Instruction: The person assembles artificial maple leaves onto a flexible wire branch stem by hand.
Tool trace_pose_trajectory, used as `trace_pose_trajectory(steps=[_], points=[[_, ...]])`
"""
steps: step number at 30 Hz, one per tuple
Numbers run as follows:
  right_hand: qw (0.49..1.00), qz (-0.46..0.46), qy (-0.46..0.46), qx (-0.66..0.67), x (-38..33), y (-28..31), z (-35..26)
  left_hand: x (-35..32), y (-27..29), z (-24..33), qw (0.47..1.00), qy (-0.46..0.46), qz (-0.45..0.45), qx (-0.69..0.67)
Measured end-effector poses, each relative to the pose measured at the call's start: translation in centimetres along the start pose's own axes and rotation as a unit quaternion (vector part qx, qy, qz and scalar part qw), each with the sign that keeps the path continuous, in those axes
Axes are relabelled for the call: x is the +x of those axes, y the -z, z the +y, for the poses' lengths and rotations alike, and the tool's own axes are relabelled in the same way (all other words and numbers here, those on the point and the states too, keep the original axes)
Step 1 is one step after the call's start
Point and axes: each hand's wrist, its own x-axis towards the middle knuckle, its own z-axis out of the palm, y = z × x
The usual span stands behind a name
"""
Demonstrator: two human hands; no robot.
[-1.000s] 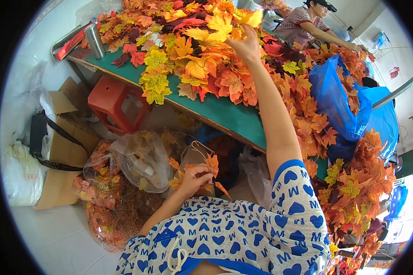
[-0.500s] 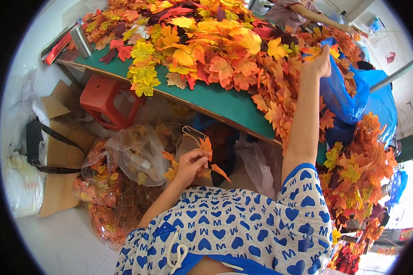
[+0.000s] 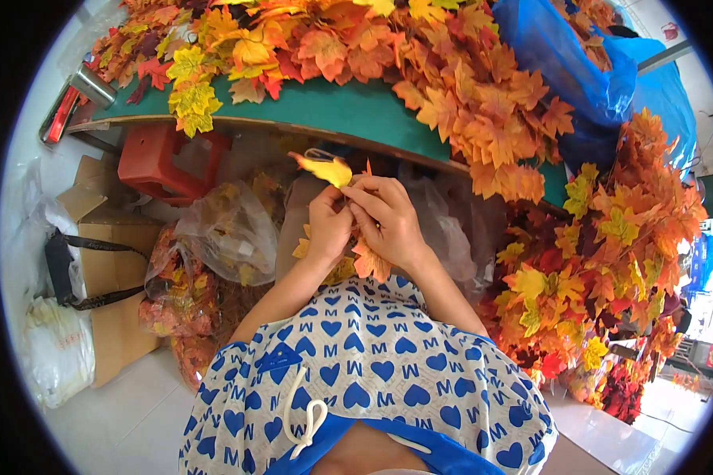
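Note:
In front of my chest, both hands meet just off the table's near edge. My left hand (image 3: 329, 224) is closed, pinching the stem of a small string of artificial maple leaves; an orange leaf (image 3: 370, 261) hangs from it below the fingers. A thin wire loop (image 3: 317, 152) sticks out beyond the hands. Fingertips of my right hand (image 3: 390, 220) press together at the same spot, at the base of a yellow artificial leaf (image 3: 326, 169). The exact join between leaf and stem is hidden by the fingers.
A green table (image 3: 333, 111) carries heaped artificial maple leaves (image 3: 459, 87). Blue plastic bags (image 3: 570, 63) sit at its right, above a hanging mass of leaves (image 3: 586, 269). Leftward are a red stool (image 3: 154, 162), a cardboard box (image 3: 123, 277) and a clear bag of leaves (image 3: 178, 293).
My right hand has come back from the leaf heap at the far right to meet the left, bringing a yellow leaf. The view has tilted down; the co-worker's arm is out of sight.

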Motion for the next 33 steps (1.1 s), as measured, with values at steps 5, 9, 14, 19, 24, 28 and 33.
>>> trace_pose_trajectory(steps=[5, 9, 14, 19, 24, 28, 33], points=[[0.997, -0.037, -0.035, -0.049, -1.0, 2.1, -0.3, -0.4, -1.0, -0.3, 0.951, -0.140, -0.020, 0.276], [0.996, -0.085, 0.026, -0.020, -1.3, 3.7, 0.9, -0.4, -1.1, -1.6, 0.970, -0.108, -0.005, 0.217], [0.864, 0.059, -0.390, 0.313, -2.4, 3.7, 1.4, -1.0, -1.6, 0.5, 0.997, 0.000, -0.041, 0.059], [0.791, 0.061, -0.425, 0.436, -2.7, 3.4, 2.3, -1.5, -2.5, 1.8, 0.995, 0.032, -0.046, 0.088], [0.798, 0.220, -0.346, 0.443, -2.6, 3.9, 2.1, -1.2, -1.8, 1.4, 0.965, -0.070, -0.042, 0.251], [0.863, 0.087, -0.341, 0.363, -2.1, 3.6, 1.0, -1.0, -2.0, 1.2, 0.969, -0.076, -0.066, 0.225], [0.818, 0.070, -0.389, 0.419, -3.3, 2.7, 1.8, -1.4, -2.6, 2.0, 0.986, -0.043, -0.051, 0.152]])
